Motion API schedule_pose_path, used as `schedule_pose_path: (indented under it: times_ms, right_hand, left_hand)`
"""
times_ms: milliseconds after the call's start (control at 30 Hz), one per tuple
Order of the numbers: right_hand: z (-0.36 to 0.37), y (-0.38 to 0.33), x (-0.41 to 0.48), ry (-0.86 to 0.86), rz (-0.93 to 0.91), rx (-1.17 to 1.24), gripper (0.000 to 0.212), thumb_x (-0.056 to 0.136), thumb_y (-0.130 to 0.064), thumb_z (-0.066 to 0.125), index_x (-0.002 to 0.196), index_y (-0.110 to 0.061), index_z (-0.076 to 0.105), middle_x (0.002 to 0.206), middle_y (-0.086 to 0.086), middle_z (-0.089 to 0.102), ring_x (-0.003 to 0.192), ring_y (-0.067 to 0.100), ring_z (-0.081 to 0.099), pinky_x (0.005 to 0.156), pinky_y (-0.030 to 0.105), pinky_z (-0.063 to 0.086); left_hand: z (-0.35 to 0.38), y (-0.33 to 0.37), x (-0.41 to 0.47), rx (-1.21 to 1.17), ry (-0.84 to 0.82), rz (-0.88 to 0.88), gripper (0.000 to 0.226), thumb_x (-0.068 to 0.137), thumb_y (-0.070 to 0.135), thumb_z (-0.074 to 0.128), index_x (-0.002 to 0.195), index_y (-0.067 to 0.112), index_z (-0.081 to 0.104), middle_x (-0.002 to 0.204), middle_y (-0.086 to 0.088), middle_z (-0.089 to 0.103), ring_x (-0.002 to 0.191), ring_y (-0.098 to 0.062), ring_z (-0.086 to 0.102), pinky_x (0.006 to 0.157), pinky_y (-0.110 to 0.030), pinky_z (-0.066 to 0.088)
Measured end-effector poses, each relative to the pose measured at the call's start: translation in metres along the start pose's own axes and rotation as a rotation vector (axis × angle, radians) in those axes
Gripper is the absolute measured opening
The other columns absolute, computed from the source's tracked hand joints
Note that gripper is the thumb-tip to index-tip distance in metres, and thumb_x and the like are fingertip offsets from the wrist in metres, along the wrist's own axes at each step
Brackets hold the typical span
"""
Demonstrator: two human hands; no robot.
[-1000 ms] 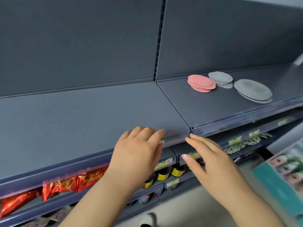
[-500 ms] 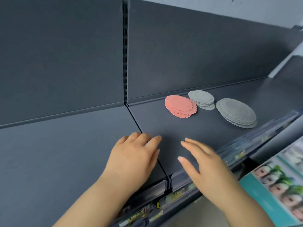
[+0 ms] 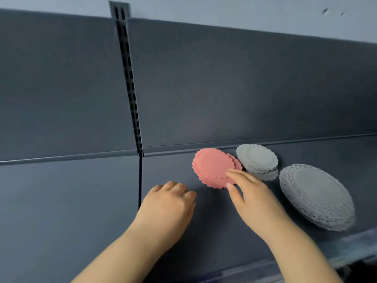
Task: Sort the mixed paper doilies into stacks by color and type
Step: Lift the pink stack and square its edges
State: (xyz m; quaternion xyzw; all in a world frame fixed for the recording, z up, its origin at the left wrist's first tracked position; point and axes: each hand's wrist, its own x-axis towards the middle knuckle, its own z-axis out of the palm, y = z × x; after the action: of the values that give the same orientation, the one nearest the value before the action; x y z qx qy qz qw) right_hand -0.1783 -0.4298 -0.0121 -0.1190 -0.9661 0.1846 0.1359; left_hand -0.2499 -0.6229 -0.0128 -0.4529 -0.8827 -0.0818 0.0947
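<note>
Right hand (image 3: 251,193) is reaching in released, fingers straight, w/ the index tip overlapping the near right edge of the pink doily stack (image 3: 213,166) and the thumb just below that edge. It's prob. lining up a pinch, but nothing is being grasped yet. Left hand (image 3: 169,203) is sitting palm-down low on the shelf (image 3: 81,201), fingers loosely bent and holding nothing, likely waiting to steady or receive. 3 stacks are lying on the shelf's right part: pink, a small white stack (image 3: 258,160) just beside it to the right, and a large lacy stack (image 3: 316,197) nearer and further right. Pink sheets are fanning unevenly, so they're prob. needing squaring.
</note>
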Motion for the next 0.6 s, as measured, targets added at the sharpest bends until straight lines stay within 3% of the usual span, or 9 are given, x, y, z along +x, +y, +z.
schedule_pose_path:
  times_ms: [100, 200, 367, 467, 600]
  right_hand:
    - [0.001, 0.023, 0.024, -0.078, -0.088, -0.013, 0.038, 0.095, -0.023, 0.041, 0.132, -0.019, 0.045, 0.143, -0.008, 0.039, 0.132, 0.006, 0.031, 0.103, 0.013, 0.016]
    - [0.009, 0.040, 0.038, -0.171, -0.185, -0.058, 0.049, 0.090, -0.006, 0.039, 0.137, -0.018, 0.037, 0.149, -0.008, 0.028, 0.136, 0.010, 0.023, 0.109, 0.018, 0.015]
    - [0.014, 0.052, 0.041, -0.199, -0.214, 0.006, 0.058, 0.083, 0.004, 0.035, 0.135, -0.021, 0.038, 0.147, -0.011, 0.026, 0.131, 0.013, 0.029, 0.102, 0.019, 0.023]
    - [0.010, 0.055, 0.044, -0.231, -0.246, 0.027, 0.054, 0.081, 0.005, 0.034, 0.129, -0.018, 0.043, 0.141, -0.007, 0.032, 0.125, 0.017, 0.036, 0.097, 0.024, 0.032]
    - [0.005, 0.062, 0.049, -0.304, -0.294, 0.044, 0.060, 0.079, 0.005, 0.034, 0.134, -0.019, 0.038, 0.146, -0.008, 0.026, 0.124, 0.021, 0.039, 0.097, 0.029, 0.037]
  left_hand:
    - [0.009, 0.018, 0.043, 0.078, -0.082, -0.139, 0.023, 0.094, 0.028, 0.037, 0.106, 0.023, 0.057, 0.104, 0.006, 0.058, 0.100, -0.020, 0.053, 0.079, -0.030, 0.041]
    - [0.022, 0.023, 0.081, 0.012, -0.110, -0.353, 0.031, 0.097, 0.031, 0.034, 0.124, 0.019, 0.043, 0.114, -0.001, 0.056, 0.107, -0.023, 0.050, 0.079, -0.033, 0.044]
    - [0.049, 0.029, 0.116, -0.267, -0.134, -0.620, 0.055, 0.093, 0.039, 0.046, 0.139, 0.012, 0.031, 0.122, -0.015, 0.049, 0.112, -0.031, 0.049, 0.090, -0.034, 0.042]
    - [0.057, 0.027, 0.123, -0.402, -0.043, -0.733, 0.063, 0.088, 0.041, 0.056, 0.139, 0.014, 0.033, 0.123, -0.014, 0.051, 0.113, -0.031, 0.048, 0.089, -0.032, 0.039]
    - [0.049, 0.014, 0.132, -0.475, -0.128, -0.888, 0.075, 0.074, 0.051, 0.070, 0.132, 0.011, 0.044, 0.121, -0.008, 0.059, 0.111, -0.025, 0.054, 0.088, -0.030, 0.043]
